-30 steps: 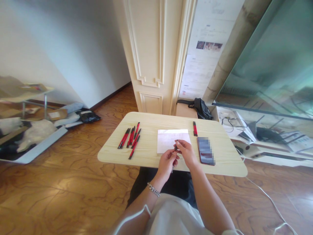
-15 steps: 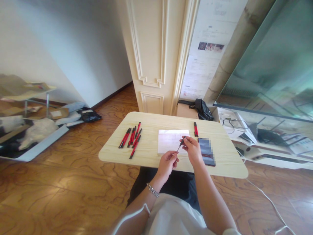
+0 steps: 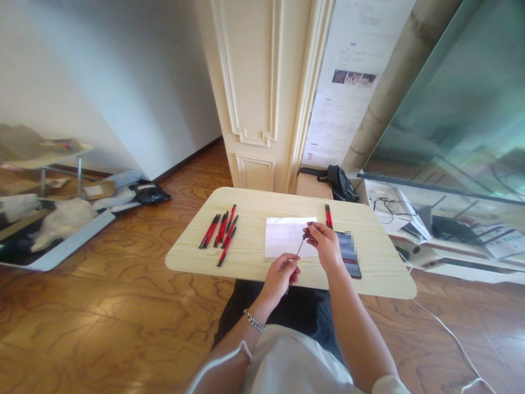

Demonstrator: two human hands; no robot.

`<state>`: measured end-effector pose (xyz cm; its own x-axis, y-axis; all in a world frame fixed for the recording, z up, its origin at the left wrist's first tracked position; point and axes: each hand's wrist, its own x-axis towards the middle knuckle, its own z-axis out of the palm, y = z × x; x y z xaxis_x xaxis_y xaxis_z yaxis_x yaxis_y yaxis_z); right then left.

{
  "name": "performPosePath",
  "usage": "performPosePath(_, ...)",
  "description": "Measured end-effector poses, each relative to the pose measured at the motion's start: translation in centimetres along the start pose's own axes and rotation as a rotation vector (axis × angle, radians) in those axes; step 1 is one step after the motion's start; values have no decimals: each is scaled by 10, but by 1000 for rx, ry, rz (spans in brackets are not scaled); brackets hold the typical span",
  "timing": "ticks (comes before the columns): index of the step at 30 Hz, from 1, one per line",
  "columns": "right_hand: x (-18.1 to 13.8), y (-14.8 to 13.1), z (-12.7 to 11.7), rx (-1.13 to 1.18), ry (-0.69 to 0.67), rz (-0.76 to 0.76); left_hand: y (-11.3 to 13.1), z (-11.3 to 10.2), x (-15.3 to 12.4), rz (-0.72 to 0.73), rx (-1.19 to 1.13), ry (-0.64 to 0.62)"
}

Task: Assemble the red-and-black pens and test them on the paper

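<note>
Over the near side of a sheet of white paper (image 3: 283, 235), both hands share a pen that is partly pulled apart. My right hand (image 3: 326, 243) pinches its black tip section (image 3: 305, 233). From that section a thin dark refill (image 3: 301, 249) slants down to my left hand (image 3: 282, 275), whose fingers are closed round the pen's other part. That part is mostly hidden, though a dark end shows below the fingers. Several red and black pens (image 3: 225, 230) lie at the table's left, and two more pens (image 3: 328, 216) lie beyond my right hand.
A phone (image 3: 350, 257) with a partly blurred screen lies right of my right hand. The pale wooden table (image 3: 381, 246) has rounded corners. Behind it are a black bag (image 3: 340, 183) and a panelled door (image 3: 252, 71). A white cable (image 3: 447, 325) runs along the floor at right.
My right hand has shifted slightly up and right, away from my left hand. More of the thin refill shows between them. The right hand now covers more of the phone.
</note>
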<state>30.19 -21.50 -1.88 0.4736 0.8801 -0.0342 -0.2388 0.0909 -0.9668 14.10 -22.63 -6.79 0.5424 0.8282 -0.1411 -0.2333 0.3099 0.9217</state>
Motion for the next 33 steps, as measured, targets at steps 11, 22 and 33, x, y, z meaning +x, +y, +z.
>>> performPosePath(11, 10, 26, 3, -227, -64, 19, 1, -4, -1, 65, -200, 49)
performPosePath(22, 41, 44, 40, -1105, -109, -59, 5, -17, -1, 69, -241, 185)
performPosePath(33, 37, 50, 50, -1104, -89, -172, 6, -17, 0, 56, -271, 218)
